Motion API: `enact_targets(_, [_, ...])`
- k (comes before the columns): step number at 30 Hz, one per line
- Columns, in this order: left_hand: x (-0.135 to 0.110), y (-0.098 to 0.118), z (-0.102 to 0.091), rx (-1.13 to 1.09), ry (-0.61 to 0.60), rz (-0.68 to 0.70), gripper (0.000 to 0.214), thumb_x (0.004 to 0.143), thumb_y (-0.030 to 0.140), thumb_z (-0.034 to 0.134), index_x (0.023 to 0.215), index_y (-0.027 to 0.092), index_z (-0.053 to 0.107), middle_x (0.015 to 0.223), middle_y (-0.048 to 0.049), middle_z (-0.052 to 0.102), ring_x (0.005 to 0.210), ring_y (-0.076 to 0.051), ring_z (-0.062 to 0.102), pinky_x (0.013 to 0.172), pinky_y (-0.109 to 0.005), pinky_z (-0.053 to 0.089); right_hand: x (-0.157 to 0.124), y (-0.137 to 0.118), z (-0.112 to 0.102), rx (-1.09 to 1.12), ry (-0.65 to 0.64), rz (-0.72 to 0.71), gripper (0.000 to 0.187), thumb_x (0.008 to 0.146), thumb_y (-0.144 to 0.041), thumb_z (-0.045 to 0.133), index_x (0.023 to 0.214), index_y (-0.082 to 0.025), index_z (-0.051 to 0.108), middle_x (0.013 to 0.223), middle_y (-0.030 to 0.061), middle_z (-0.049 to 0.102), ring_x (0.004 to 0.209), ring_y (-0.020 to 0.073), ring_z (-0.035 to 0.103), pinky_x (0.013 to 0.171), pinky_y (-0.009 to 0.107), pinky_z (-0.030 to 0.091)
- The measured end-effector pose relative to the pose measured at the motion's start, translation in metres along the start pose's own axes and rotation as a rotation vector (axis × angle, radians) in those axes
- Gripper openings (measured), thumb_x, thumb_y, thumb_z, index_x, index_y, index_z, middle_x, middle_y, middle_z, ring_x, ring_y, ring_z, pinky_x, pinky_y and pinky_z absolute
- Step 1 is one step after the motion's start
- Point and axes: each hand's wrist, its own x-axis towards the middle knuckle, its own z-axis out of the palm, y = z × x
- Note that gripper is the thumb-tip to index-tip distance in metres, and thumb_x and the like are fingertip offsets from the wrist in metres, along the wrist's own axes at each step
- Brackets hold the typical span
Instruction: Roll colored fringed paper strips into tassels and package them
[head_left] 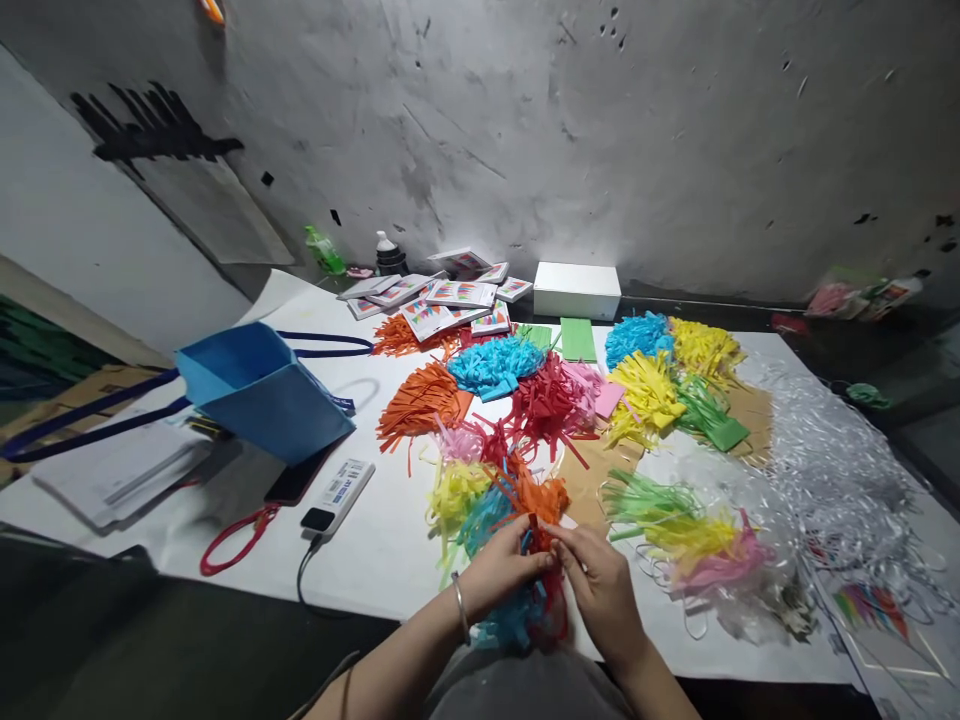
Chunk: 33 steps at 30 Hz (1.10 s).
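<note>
Dim overall, the light is brightest on the white box [576,290] far beyond the grip, soft on the sharp paper fringe [538,610] pinched between the left hand [499,575] and right hand [600,590], with black shadow below the wrists and the table [390,540] bowing and smearing far to either side.

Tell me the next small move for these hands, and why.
Probably draw the loose strips tighter together under the pinch. The left hand and the right hand both grip the top of the blue and red bundle, fingertips meeting, while its fringes hang splayed and uneven below them.
</note>
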Motion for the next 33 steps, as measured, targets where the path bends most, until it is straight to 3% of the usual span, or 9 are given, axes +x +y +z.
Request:
enact_targets(5, [0.001,0.000,0.012,0.222,0.101,-0.035,0.027,0.069,0.015,0.055,0.096,0.015,0.055,0.094,-0.0057,0.064,0.088,-0.020,0.057,0.083,-0.030,0.044,-0.002,0.005,0.020,-0.280,-0.002,-0.092,0.025,0.095,-0.019,0.042,0.109,-0.018,0.062,0.087,0.0076,0.066,0.082,0.0210,0.060,0.076,0.033,0.048])
enact_targets(12, [-0.001,0.002,0.012,0.213,0.087,-0.076,0.025,0.068,0.013,0.053,0.092,0.017,0.054,0.085,-0.0022,0.063,0.084,-0.019,0.056,0.081,-0.029,0.045,0.001,0.008,0.026,-0.393,-0.073,-0.169,0.024,0.096,-0.019,0.039,0.104,-0.017,0.062,0.082,0.0067,0.065,0.075,0.0219,0.057,0.074,0.038,0.046])
enact_targets(16, [-0.004,-0.004,0.011,-0.010,0.106,-0.110,0.033,0.069,0.022,0.063,0.100,0.016,0.056,0.087,-0.0032,0.064,0.087,-0.019,0.058,0.081,-0.030,0.046,0.001,0.011,0.024,-0.268,0.002,-0.046,0.024,0.095,-0.020,0.039,0.097,-0.019,0.063,0.084,0.0065,0.066,0.078,0.0211,0.060,0.074,0.035,0.047])
enact_targets(19, [-0.008,-0.009,0.010,-0.277,0.116,-0.204,0.045,0.076,0.036,0.063,0.115,0.018,0.051,0.091,-0.0046,0.065,0.078,-0.018,0.062,0.067,-0.028,0.048,-0.001,0.014,0.019,-0.115,0.075,0.129,0.022,0.095,-0.022,0.043,0.094,-0.020,0.065,0.088,0.0051,0.069,0.083,0.0187,0.064,0.074,0.028,0.050])
enact_targets(22, [-0.010,-0.010,0.009,-0.393,0.112,-0.169,0.051,0.074,0.043,0.068,0.116,0.019,0.051,0.095,-0.0062,0.064,0.076,-0.018,0.062,0.064,-0.027,0.048,-0.007,0.013,0.013,-0.066,0.078,0.185,0.022,0.094,-0.024,0.045,0.099,-0.021,0.066,0.094,0.0044,0.071,0.086,0.0177,0.066,0.076,0.026,0.051])
enact_targets(25, [-0.010,-0.007,0.008,-0.298,0.147,-0.081,0.039,0.072,0.041,0.071,0.099,0.016,0.059,0.091,-0.0058,0.065,0.082,-0.019,0.061,0.074,-0.029,0.048,-0.012,0.009,0.010,-0.059,0.045,0.164,0.024,0.093,-0.024,0.045,0.108,-0.021,0.064,0.098,0.0051,0.071,0.087,0.0174,0.067,0.076,0.025,0.052])
enact_targets(27, [-0.009,-0.004,0.007,-0.168,0.172,-0.053,0.031,0.073,0.039,0.070,0.091,0.016,0.060,0.087,-0.0048,0.065,0.084,-0.020,0.060,0.077,-0.029,0.047,-0.014,0.005,0.009,-0.083,0.038,0.138,0.022,0.093,-0.024,0.045,0.103,-0.020,0.064,0.092,0.0052,0.071,0.081,0.0173,0.068,0.071,0.025,0.052])
enact_targets(33, [-0.010,0.002,0.005,0.085,0.144,-0.035,0.020,0.078,0.033,0.062,0.089,0.016,0.059,0.087,-0.0040,0.065,0.086,-0.020,0.058,0.079,-0.029,0.045,-0.016,-0.002,0.005,-0.169,0.043,0.038,0.020,0.092,-0.020,0.045,0.096,-0.020,0.065,0.084,0.0053,0.070,0.076,0.0178,0.065,0.070,0.027,0.050])
